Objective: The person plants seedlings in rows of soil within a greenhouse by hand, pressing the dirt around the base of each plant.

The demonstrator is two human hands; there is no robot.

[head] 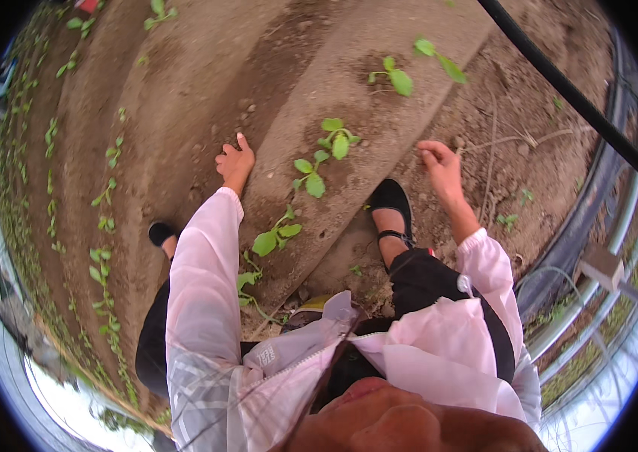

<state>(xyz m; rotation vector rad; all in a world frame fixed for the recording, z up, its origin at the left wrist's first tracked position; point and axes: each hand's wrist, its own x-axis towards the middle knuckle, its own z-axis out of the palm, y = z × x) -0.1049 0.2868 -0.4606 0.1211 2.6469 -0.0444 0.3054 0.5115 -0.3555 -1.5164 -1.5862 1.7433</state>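
Note:
My left hand (236, 163) hovers over the left edge of a raised soil bed (291, 135), its fingers partly spread and nothing seen in it. To the right of the bed, my right hand (442, 167) is near a thin dry stem (488, 144); its thumb and fingertips are close together, and whether they pinch anything is unclear. Between the hands grow leafy green seedlings (314, 183), with another seedling (340, 144) just beyond. A larger seedling (276, 234) stands nearer my body, and one more (401, 82) is farther up the bed.
My black shoes (391, 206) straddle the bed. Rows of small seedlings (104, 271) run along the left. At right are black plastic sheeting (559, 265), metal pipes (615, 226) and a block (601, 265). A black cable (567, 85) crosses the upper right.

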